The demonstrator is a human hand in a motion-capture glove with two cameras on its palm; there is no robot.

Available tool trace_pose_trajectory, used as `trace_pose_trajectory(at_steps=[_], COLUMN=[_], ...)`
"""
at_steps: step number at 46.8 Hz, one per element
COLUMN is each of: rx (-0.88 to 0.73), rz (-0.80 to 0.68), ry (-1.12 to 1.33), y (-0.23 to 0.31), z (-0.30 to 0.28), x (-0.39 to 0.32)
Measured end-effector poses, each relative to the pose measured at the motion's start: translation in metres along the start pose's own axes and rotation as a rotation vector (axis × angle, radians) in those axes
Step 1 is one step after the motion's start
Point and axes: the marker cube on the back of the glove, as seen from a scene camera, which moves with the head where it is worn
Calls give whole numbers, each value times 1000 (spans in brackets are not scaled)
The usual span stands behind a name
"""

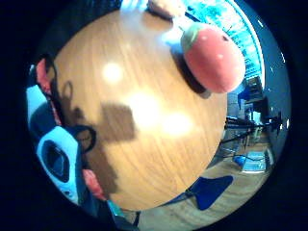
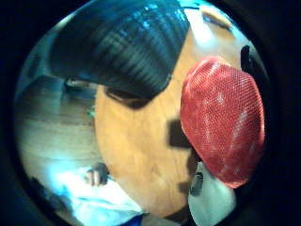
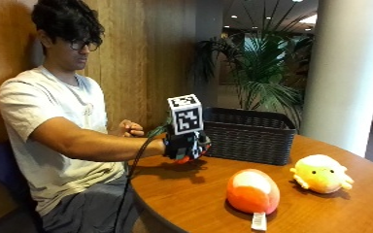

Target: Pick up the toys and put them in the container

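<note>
The gloved right hand (image 3: 185,144) grips a red toy (image 3: 185,156) above the desk (image 3: 193,194), just beside the dark basket (image 3: 248,136). A peach plush (image 3: 252,191) and yellow plush (image 3: 320,173) sit on the desk.

Lighting is even and moderately bright in the outside view, with ceiling spots behind the person. The wooden table (image 3: 193,194) carries soft shadows under the gloved right hand (image 3: 185,145) and under the peach plush (image 3: 252,191) — none hard-edged. In the little-finger-side palm view, three glare patches sit on the tabletop beyond the fingers (image 1: 45,79), whose shadow is dark. Both palm views bend strongly at the rim. The red toy (image 2: 223,120) is close and sharp; the dark basket (image 2: 122,42) is softer.
</note>
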Motion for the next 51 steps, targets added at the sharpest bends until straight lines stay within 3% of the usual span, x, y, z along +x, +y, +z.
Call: trace_pose_trajectory(at_steps=[9,22,31,51], rx=[96,185,180,99], rz=[-128,-155,-153,-197], ry=[46,106,144,132], y=[-14,-63,-98,-200], z=[-97,-200,-218,-192], x=[-16,-75,-105,-153])
